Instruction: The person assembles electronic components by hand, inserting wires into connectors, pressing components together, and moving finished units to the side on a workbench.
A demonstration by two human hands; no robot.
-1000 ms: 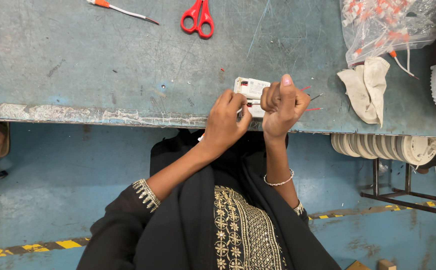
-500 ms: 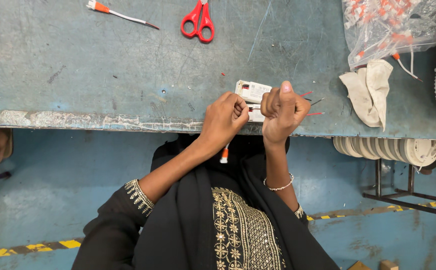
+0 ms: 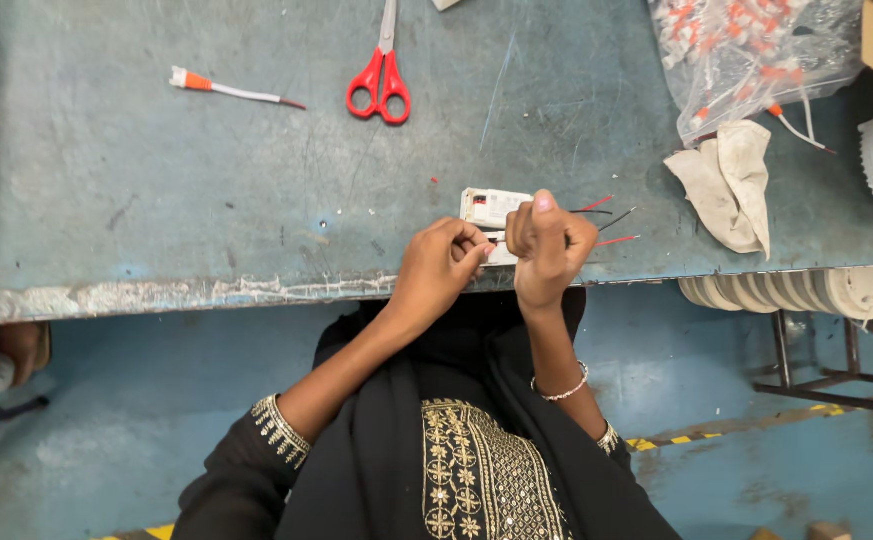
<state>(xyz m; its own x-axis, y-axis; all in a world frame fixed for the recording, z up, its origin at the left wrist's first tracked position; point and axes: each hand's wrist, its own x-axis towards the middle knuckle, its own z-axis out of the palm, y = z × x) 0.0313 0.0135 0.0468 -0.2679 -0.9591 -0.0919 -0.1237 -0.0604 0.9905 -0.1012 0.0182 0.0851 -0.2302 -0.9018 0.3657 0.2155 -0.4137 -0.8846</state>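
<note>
Both hands (image 3: 497, 250) still on module (image 3: 494, 207), w/ wires now out.

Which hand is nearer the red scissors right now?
Left. The left hand sits below and slightly right of the red scissors; the right hand is farther right, by the small white module.

A small white plastic module (image 3: 494, 207) trails red and black wires (image 3: 607, 225); red-handled scissors (image 3: 381, 82) lie on the worn blue-grey table (image 3: 107, 200).

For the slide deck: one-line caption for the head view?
Both hands, left hand and right hand, hold a small white module with thin wires at a worn blue bench.
</note>
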